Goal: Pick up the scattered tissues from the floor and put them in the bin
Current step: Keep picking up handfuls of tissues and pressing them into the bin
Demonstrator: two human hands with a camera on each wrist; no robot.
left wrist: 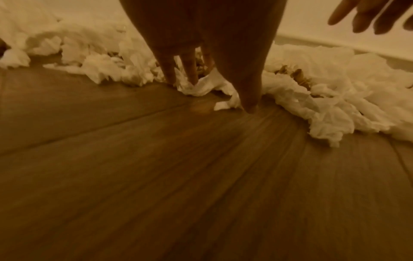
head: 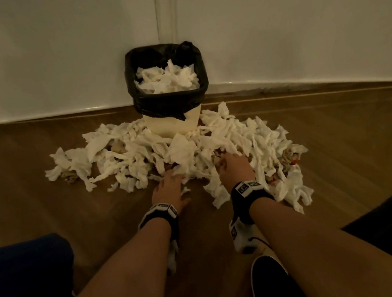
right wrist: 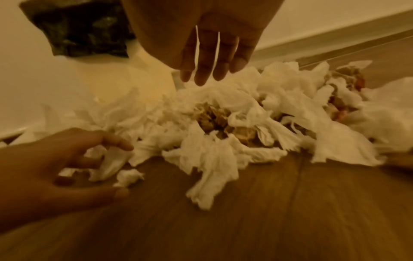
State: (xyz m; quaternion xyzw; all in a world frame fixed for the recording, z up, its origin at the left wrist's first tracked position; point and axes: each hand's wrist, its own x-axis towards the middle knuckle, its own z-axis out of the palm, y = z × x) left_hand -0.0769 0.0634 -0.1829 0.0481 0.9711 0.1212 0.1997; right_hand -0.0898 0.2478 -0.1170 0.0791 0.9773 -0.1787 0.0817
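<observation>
Tissues (head: 178,150) lay heaped on the floor (head: 100,220) before the part-filled bin (head: 166,78). Left hand (head: 170,190) raked one tissue with apparently half-curled fingers; right hand (head: 235,168) hovered, fingers extended. Gathering inward suited scooping.

Dim warm light; brown wood-plank floor (head: 51,213) meets two plain white walls (head: 57,54) at a corner, with a pale skirting board (head: 304,82) along the base and a vertical seam at the corner.
</observation>
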